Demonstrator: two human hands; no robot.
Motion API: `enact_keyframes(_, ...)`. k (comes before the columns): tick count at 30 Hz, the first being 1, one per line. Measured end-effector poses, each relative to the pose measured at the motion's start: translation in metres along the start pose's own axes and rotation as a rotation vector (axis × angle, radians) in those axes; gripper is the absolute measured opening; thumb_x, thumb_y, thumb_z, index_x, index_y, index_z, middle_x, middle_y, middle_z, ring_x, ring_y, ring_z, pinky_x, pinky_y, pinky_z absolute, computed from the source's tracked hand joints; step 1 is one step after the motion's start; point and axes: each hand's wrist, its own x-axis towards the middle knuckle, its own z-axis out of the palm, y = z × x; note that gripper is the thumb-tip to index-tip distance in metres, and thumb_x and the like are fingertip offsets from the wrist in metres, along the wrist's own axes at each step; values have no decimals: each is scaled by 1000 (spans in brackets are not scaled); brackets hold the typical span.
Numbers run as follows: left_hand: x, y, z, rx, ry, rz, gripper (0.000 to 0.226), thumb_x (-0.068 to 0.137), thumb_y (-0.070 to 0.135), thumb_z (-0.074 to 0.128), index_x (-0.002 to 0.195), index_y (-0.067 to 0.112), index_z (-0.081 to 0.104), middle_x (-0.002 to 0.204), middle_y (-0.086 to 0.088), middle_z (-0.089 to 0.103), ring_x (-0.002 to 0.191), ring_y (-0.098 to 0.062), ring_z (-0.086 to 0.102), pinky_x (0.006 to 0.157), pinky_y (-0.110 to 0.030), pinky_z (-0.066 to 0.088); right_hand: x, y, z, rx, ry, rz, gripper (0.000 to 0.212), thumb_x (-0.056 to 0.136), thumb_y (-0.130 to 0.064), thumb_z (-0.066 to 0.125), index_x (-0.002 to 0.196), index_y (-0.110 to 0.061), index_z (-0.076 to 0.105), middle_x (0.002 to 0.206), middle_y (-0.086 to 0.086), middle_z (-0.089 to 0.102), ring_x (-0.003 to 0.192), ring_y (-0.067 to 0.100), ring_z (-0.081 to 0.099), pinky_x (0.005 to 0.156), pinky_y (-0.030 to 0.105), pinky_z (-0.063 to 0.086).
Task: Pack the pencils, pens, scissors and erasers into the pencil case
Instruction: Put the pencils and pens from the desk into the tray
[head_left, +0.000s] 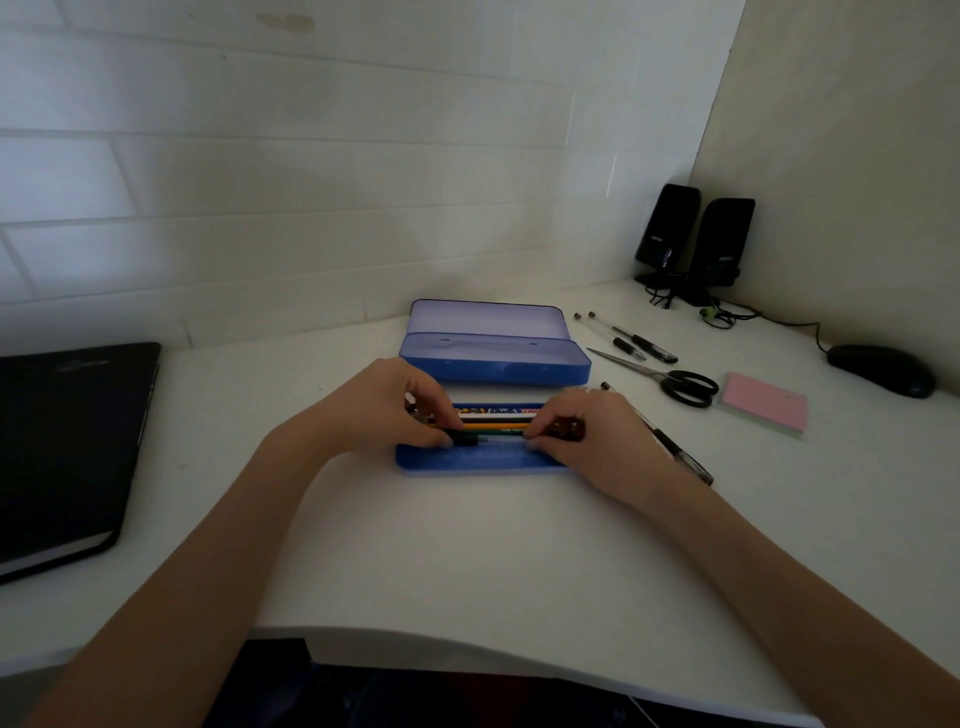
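Pencils (493, 423) half hidden under both hands (395, 405).

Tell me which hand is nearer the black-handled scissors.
Right. The right hand lies just left of the black-handled scissors; the left hand is farther left, across the blue tray.

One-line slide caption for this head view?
Both hands, left hand and right hand, settle pencils in a blue tray; black-handled scissors wait on the white desk.
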Motion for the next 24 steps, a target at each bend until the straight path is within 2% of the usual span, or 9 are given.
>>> enact_keyframes(7, -1, -2, -4, 14, -5, -21, 22, 70, 11, 78, 75, 32, 75, 63, 24, 64, 60, 4, 55, 57, -5, 40, 2, 0, 5, -35, 22, -23, 7, 81, -21, 71, 88, -22, 73, 90, -7, 62, 85, 8, 55, 74, 9, 39)
enact_keyframes(13, -3, -3, -6, 23, -6, -17, 18, 70, 11, 78, 78, 27, 77, 71, 2, 69, 59, 0, 54, 57, -6, 40, 4, 2, 1, -43, 45, -18, 8, 84, -26, 67, 90, -26, 71, 86, -12, 58, 80, 3, 53, 75, 16, 42)
enact_keyframes(16, -3, -4, -7, 7, -13, -22, 20, 70, 11, 78, 76, 29, 76, 64, 8, 67, 57, 1, 54, 57, -6, 41, 5, 14, -17, -129, 243, 93, 12, 88, -24, 61, 94, -23, 71, 89, -6, 61, 72, 6, 51, 73, 24, 43)
enact_keyframes(18, -3, -4, -7, 3, -20, -26, 19, 71, 12, 77, 77, 30, 76, 62, 17, 66, 58, 4, 55, 58, -6, 41, 4, 25, -32, -250, 325, 207, 18, 90, -22, 58, 102, -19, 71, 97, 0, 65, 78, 10, 53, 73, 25, 41)
enact_keyframes(21, -3, -2, -7, 7, -21, -30, 14, 74, 14, 76, 80, 26, 77, 59, 25, 63, 57, 6, 54, 57, -5, 38, -1, 40, -42, -314, 234, 415, 21, 91, -22, 56, 105, -17, 71, 104, 5, 70, 84, 17, 59, 74, 30, 46)
enact_keyframes(24, -3, -2, -7, 14, -18, -27, 13, 75, 15, 75, 81, 26, 77, 61, 25, 64, 61, 7, 55, 58, -5, 39, -2, 47, -39, -324, 142, 481, 19, 90, -20, 57, 97, -15, 74, 97, 8, 72, 81, 20, 61, 73, 33, 49)
